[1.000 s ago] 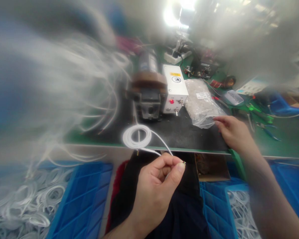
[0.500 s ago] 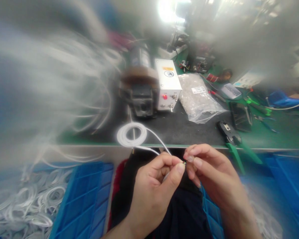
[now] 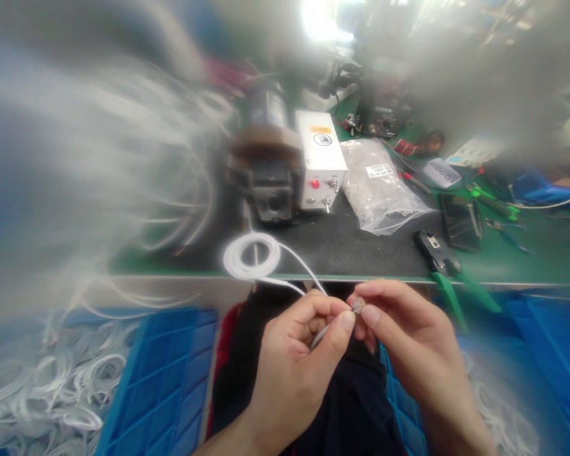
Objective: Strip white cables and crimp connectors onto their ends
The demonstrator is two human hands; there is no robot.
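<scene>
My left hand (image 3: 304, 354) pinches the end of a white cable (image 3: 298, 258) between thumb and forefinger. The rest of that cable lies in a coil (image 3: 228, 258) at the bench's front edge. My right hand (image 3: 408, 342) is closed on a small clear plastic modular plug (image 3: 358, 306), held by thumb and fingertips. Plug and cable end meet between the two hands; fingers cover how far the wires sit inside it. To the right lies a crimping tool (image 3: 437, 253) with green handles.
On the bench stand a white switch box (image 3: 320, 155) with a red light and a dark machine (image 3: 270, 183). A clear bag of small parts (image 3: 380, 183) lies beside them. Blue crates (image 3: 156, 380) flank my lap, the left one beside many white cable coils (image 3: 76, 380).
My right hand has brought the plug left onto the cable end, closing the small gap between them. My left hand stays almost in place.
</scene>
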